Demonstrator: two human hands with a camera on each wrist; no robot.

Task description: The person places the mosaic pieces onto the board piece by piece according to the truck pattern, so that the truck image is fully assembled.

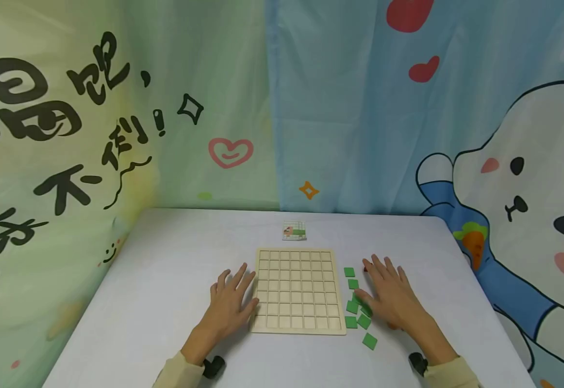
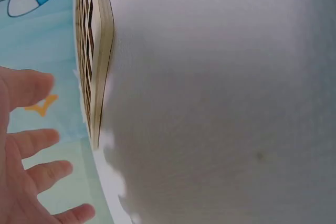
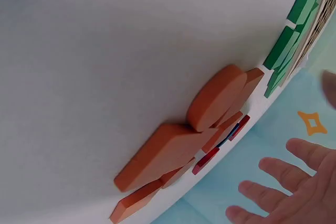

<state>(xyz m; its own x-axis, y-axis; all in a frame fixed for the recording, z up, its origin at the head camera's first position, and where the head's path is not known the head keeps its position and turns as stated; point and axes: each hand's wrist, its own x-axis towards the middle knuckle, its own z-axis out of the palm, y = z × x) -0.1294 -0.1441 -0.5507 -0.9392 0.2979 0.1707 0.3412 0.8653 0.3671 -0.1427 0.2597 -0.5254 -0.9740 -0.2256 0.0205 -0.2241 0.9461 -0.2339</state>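
A square wooden grid board [image 1: 258, 264] lies flat on the white table. My left hand [image 1: 231, 302] hovers at its left edge with fingers spread and nothing in them. In the left wrist view the fingers [image 2: 39, 142] are apart, beside the board's edge [image 2: 106, 40]. To the board's right lie several small green square tiles [image 1: 370, 341]. My right hand [image 1: 393, 296] is over the tiles' right side, its fingers extended, partly covering them. Under it, the right wrist view shows orange-brown pieces [image 3: 165, 153], including a rounded one, plus red pieces [image 3: 206, 161] and a thin blue one.
A small picture card [image 1: 294, 230] lies behind the board. Printed curtains [image 1: 340, 108] hang behind and left of the table [image 1: 131, 323]. A dark wrist device [image 1: 213, 367] sits under the left wrist, another [image 1: 418, 364] under the right.
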